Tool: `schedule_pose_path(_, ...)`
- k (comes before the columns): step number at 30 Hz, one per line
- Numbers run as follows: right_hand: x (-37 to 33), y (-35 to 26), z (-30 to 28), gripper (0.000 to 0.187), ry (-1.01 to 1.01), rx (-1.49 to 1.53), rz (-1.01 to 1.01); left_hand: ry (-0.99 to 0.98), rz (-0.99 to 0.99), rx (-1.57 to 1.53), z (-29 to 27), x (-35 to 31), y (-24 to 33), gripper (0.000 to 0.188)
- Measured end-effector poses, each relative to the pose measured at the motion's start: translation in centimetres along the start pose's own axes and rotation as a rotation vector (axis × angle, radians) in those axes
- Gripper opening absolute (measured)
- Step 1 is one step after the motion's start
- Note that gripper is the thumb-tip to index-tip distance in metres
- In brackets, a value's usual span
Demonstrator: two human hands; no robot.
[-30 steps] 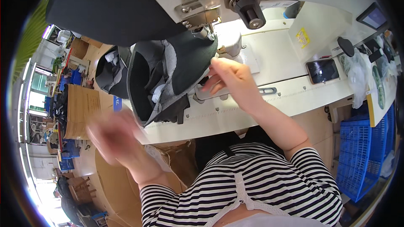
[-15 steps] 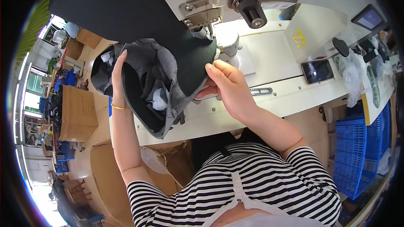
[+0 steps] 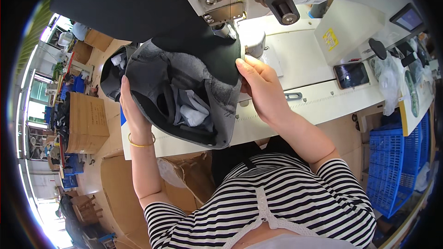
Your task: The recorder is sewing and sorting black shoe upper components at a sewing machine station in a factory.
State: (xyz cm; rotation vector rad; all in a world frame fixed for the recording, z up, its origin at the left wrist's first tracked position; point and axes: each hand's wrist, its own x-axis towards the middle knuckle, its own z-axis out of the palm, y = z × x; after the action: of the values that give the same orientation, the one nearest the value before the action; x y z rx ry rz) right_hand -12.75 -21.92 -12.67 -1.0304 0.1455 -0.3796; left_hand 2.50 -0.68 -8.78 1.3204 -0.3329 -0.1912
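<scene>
A dark grey and black sewn fabric piece (image 3: 143,69), shaped like an open bag, lies in front of the sewing machine (image 3: 226,11). Its hollow faces up, with a crumpled pale grey scrap (image 3: 193,115) inside. Black cloth at its far right runs beneath the metal presser foot (image 3: 224,30). My right hand (image 3: 260,83) pinches the cloth's right edge close to the foot, thumb on top. Along the left side rests my left hand (image 3: 134,103), its visible finger straight; the other fingers are partly hidden by the fabric. A gold bangle circles that wrist.
A wide black panel (image 3: 115,4) spans the far left. On the white machine table (image 3: 318,103) lies a phone (image 3: 350,75), with plastic bags (image 3: 390,85) beyond. Blue crates (image 3: 392,170) stand at the right. Cardboard boxes (image 3: 87,122) are on the left floor.
The bag-shaped piece has turned and spread wider, its near corner shifting right. My left hand has slid down and slightly left. My right hand has moved a little right and up, still pinching the edge.
</scene>
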Motion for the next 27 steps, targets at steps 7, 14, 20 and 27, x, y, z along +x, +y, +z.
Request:
schedule_pose_path(7, -0.6, -0.7, -0.7, 0.02, 0.031, -0.144, 0.015, 0.118, 0.197, 0.145, 0.4, -1.8, -0.3, 0.047)
schedule_pose_path(14, -0.1, -0.5, -0.9, 0.025, 0.094, -0.015, 0.005, 0.058, 0.344, 0.245, 0.7, -3.0, -0.3, 0.043)
schedule_pose_path(20, 0.5, -0.2, -1.2, 0.027, 0.1, -0.091, -0.092, 0.148, 0.403, 0.366, 1.0, -1.8, -1.0, 0.045)
schedule_pose_path(27, 0.7, 1.0, -0.5, 0.039, 0.104, -0.247, -0.256, 0.166, 0.268, 0.129, 2.2, 0.7, -0.7, 0.043)
